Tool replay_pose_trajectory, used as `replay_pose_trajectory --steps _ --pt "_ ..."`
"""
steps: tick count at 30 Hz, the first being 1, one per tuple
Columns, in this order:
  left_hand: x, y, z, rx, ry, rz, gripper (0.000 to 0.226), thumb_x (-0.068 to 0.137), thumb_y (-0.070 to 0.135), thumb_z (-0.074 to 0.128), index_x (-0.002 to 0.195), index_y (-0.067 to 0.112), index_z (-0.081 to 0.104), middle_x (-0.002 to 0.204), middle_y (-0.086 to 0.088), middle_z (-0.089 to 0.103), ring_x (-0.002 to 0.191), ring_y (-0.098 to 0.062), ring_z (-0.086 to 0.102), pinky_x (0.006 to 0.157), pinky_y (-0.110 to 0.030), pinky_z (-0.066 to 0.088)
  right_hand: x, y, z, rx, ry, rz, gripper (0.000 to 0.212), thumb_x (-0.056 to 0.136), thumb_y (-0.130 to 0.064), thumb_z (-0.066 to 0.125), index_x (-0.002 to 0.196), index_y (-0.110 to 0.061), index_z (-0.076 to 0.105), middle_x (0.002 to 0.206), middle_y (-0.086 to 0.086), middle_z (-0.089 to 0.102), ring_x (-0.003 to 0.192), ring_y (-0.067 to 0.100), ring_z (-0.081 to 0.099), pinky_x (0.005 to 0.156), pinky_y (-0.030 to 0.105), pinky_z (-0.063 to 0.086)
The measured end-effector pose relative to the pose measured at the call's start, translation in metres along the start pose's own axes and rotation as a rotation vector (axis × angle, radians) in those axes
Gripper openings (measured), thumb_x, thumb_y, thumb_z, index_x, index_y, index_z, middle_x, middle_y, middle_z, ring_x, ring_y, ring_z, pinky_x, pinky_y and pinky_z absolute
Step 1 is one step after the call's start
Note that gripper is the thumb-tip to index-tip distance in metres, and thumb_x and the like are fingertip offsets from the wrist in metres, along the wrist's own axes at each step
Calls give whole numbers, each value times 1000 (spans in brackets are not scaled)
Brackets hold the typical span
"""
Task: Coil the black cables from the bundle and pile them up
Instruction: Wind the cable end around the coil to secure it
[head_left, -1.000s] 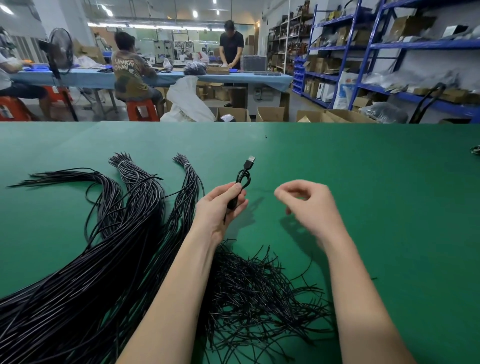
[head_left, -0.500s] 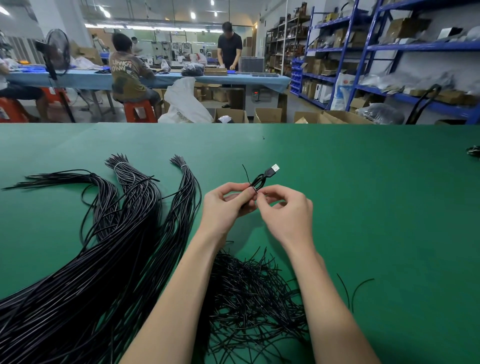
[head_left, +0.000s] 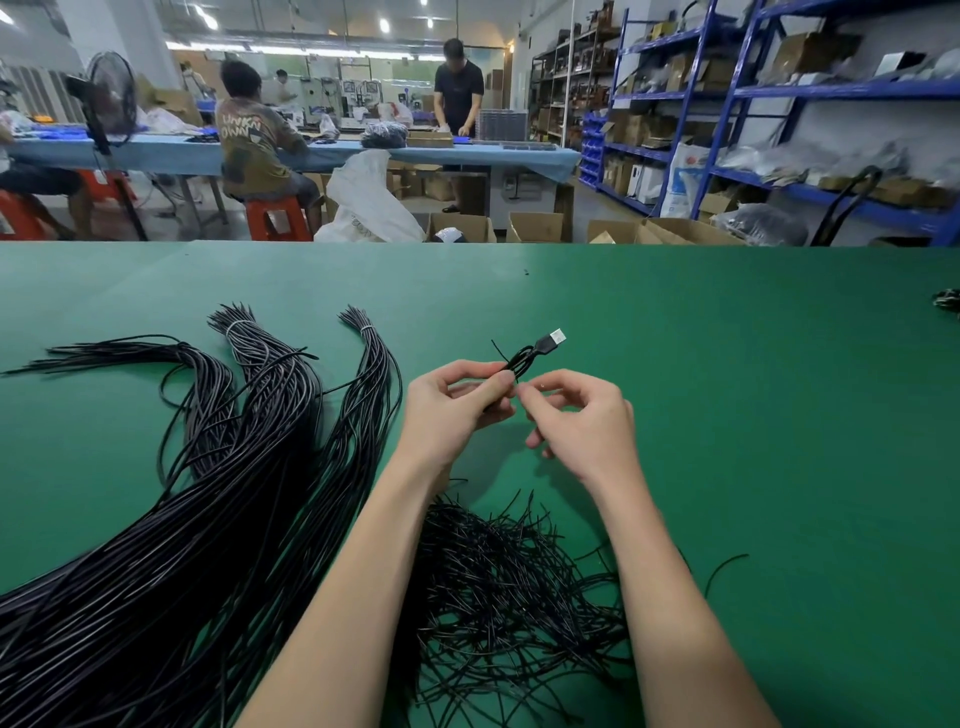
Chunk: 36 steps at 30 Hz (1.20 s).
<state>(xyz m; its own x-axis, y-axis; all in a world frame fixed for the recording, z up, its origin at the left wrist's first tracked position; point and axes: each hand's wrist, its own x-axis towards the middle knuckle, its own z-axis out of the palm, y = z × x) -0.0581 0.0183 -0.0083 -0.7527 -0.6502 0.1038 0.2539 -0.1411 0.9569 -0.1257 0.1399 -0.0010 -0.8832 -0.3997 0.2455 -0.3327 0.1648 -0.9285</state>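
Note:
My left hand (head_left: 452, 410) grips a small coiled black cable (head_left: 524, 358) above the green table (head_left: 753, 415); its silver USB plug (head_left: 557, 337) points up and to the right. My right hand (head_left: 582, 426) is just right of the coil, thumb and forefinger pinching a thin tie at the coil. Long bundles of black cables (head_left: 249, 467) fan out on the left, two of them bound with white ties. A loose heap of thin black ties (head_left: 509, 582) lies between my forearms.
A stray black tie (head_left: 724, 564) lies right of my right forearm. A small dark object (head_left: 948, 300) sits at the table's right edge. Beyond the table are cardboard boxes (head_left: 535, 226), blue shelving, a fan and people at a blue workbench.
One second ago my right hand was apart from the coil; it has come in to the coil. The coil has tilted, so the plug points right instead of straight up.

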Motion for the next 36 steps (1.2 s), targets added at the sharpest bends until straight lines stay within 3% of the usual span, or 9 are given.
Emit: replay_pose_trajectory --steps 5,10,14,22,29,36 --pt "-2 0 1 24 -33 0 3 87 2 74 90 4 74 70 -7 72 61 -12 65 75 -28 61 1 -3 1 340 -89 214 13 91 -18 75 92 -6 75 62 -3 71 47 9 61 43 18 43" --pt "-2 3 2 2 -72 -15 4 88 1 72 89 4 73 73 -9 72 63 -14 65 74 -27 60 3 -4 -2 550 -156 360 11 89 -10 75 98 -5 76 59 -7 64 48 4 59 43 14 43" --pt "-2 4 3 11 -124 -45 9 92 -2 64 89 1 72 75 -9 71 67 -14 66 74 -27 60 4 -4 -3 573 -139 395 1 87 -8 76 88 -8 75 59 -4 67 49 4 60 45 14 47" --pt "-2 -2 7 90 -116 8 14 97 6 63 95 -4 72 77 -9 74 74 -12 70 76 -24 59 6 0 3 465 -19 295 6 88 -9 76 86 -5 73 61 0 70 51 4 62 48 17 49" --pt "-1 -3 7 42 -60 -34 15 94 12 67 84 3 76 79 -14 73 77 -19 70 79 -29 60 7 1 -3 442 -137 288 2 90 -10 74 88 -9 75 68 -1 73 58 3 63 56 20 55" --pt "-3 -2 10 -90 -1 -125 9 91 7 68 93 2 75 85 -16 75 75 -18 71 74 -25 59 6 4 -14 609 -274 351 6 92 0 69 98 -2 70 80 7 75 70 11 69 65 31 63"
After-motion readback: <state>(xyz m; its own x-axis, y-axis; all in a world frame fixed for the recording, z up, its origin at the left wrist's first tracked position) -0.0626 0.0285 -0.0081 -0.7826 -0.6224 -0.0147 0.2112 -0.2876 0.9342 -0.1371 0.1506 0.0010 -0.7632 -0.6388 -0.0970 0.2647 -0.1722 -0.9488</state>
